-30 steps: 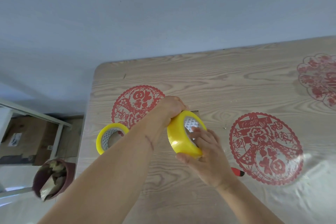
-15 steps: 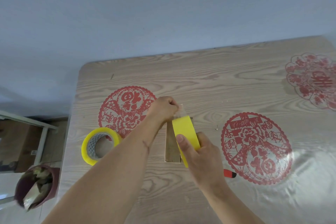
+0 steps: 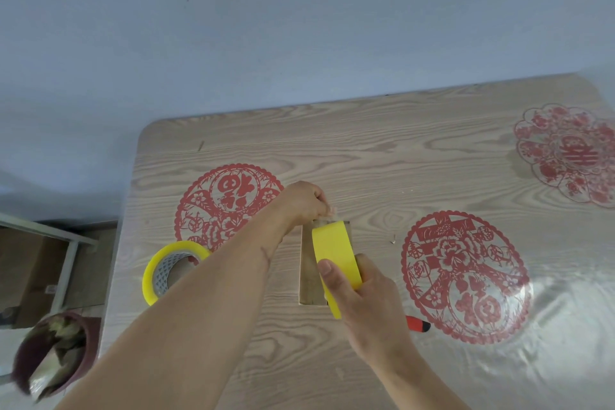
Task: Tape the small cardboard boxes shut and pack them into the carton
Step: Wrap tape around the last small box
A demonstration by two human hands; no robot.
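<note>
Box: small flat brown cardboard box [image 3: 311, 268] lies between both hands, long axis running away from the person.
Right hand [image 3: 362, 296]: grips yellow tape roll [image 3: 334, 251] over it.
Left hand [image 3: 304, 201]: pinches the tape end at the far edge.

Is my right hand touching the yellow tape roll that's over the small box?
Touching. The head view shows the right hand gripping the yellow tape roll, thumb pressed flat on its outer face, fingers wrapped behind.
</note>
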